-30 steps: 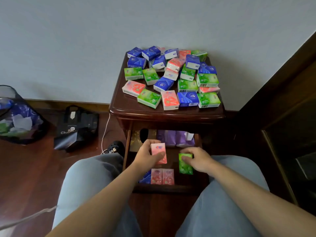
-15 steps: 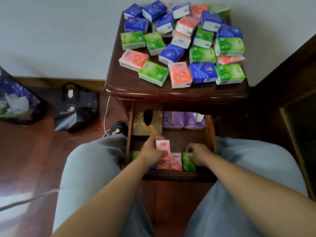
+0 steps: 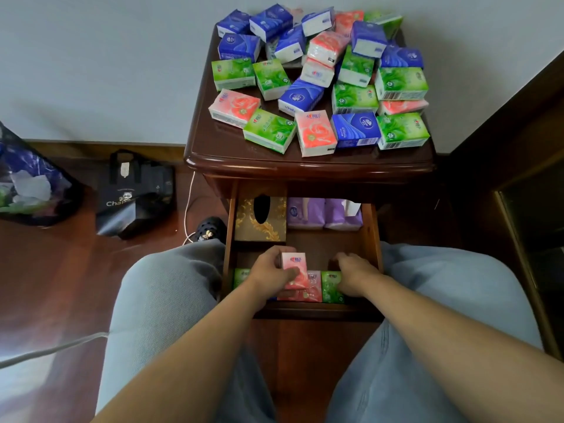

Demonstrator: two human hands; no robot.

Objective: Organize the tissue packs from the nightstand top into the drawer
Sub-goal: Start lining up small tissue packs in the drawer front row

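The nightstand (image 3: 308, 166) stands against the wall, its worktop heaped with blue, green and pink tissue packs (image 3: 320, 83). Below the worktop, the open drawer (image 3: 373, 239) holds a gold tissue box (image 3: 244, 221) and purple packs (image 3: 323, 213) at its back. At the drawer's front, the left hand (image 3: 271, 274) grips a pink pack (image 3: 294, 264) upright above a row of packs. The right hand (image 3: 354, 274) rests on a green pack (image 3: 331, 286) in that row; whether it grips it, I cannot tell.

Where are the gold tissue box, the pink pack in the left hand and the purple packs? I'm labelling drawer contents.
gold tissue box (image 3: 268, 227): head view, patterned top face.
pink pack (image 3: 294, 262): head view, upper printed face.
purple packs (image 3: 305, 213): head view, leftmost pack's wrapper.
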